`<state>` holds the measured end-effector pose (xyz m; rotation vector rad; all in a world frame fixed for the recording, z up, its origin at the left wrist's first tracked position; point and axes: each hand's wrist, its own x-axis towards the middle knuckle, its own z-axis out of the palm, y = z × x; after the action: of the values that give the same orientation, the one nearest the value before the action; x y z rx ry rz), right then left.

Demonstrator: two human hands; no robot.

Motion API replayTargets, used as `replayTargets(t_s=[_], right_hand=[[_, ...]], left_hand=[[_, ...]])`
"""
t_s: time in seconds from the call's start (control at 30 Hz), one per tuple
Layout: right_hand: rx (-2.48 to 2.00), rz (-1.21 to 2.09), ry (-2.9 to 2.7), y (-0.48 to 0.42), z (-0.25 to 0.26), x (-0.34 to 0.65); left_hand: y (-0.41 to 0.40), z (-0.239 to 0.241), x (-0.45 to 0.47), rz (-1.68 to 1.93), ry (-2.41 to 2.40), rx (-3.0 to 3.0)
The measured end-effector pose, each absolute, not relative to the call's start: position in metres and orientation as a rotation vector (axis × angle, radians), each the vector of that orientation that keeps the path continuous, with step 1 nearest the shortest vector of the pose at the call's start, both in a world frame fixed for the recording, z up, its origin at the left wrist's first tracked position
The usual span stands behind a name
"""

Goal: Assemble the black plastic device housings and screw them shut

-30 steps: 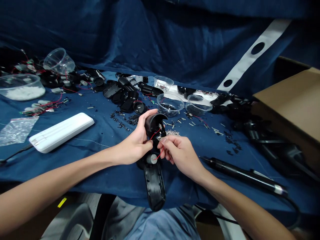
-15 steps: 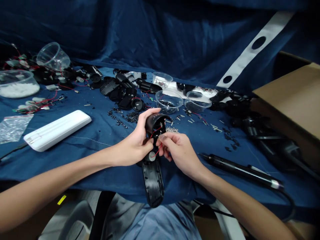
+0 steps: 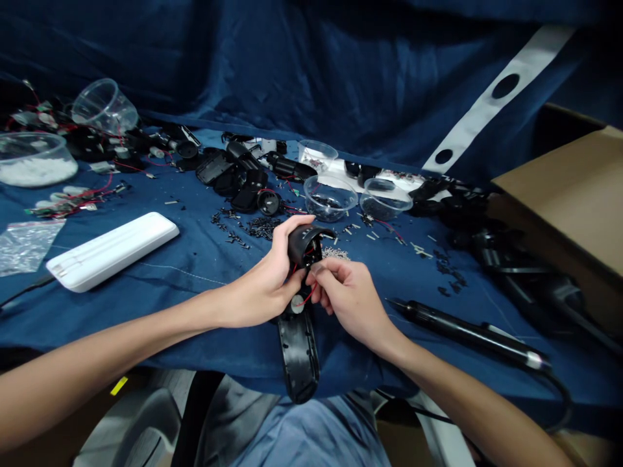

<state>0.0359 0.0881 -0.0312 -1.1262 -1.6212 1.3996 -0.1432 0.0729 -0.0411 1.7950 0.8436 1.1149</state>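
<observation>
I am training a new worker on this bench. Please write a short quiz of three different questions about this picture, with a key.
1. True or false: the left hand grips the black plastic housing.
2. Which lies on the cloth to the right of the right hand? A) the white flat case B) the black electric screwdriver C) the tub of white bits
3. Fill in: the right hand pinches a thin ___ wire at the housing.

Key
1. True. The left grip wraps the upper part of the housing.
2. B, the black electric screwdriver. The white flat case and the tub of white bits lie to the left.
3. Red: the red wire.
</observation>
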Motion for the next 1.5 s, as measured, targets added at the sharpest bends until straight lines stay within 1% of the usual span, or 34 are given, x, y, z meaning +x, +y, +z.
replayTargets(t_s=[0.47, 1.0, 1.3, 1.5], right_hand=[[-1.085, 1.507, -1.629, 0.090, -0.029, 0.037], [-1.092, 1.480, -1.638, 0.089, -0.033, 0.034], [-1.141, 1.479, -1.648, 0.083, -0.036, 0.032], [-1.187, 1.412, -1.635, 0.084, -0.038, 0.034]], left_hand=[[0.074, -0.045, -0.145, 1.124, 0.819, 1.866], [0.069, -0.044, -0.145, 1.117, 0.939, 1.977], [0.073, -0.050, -0.146, 1.126, 0.926, 1.920], [0.073, -0.049, -0.145, 1.126, 0.919, 1.890]])
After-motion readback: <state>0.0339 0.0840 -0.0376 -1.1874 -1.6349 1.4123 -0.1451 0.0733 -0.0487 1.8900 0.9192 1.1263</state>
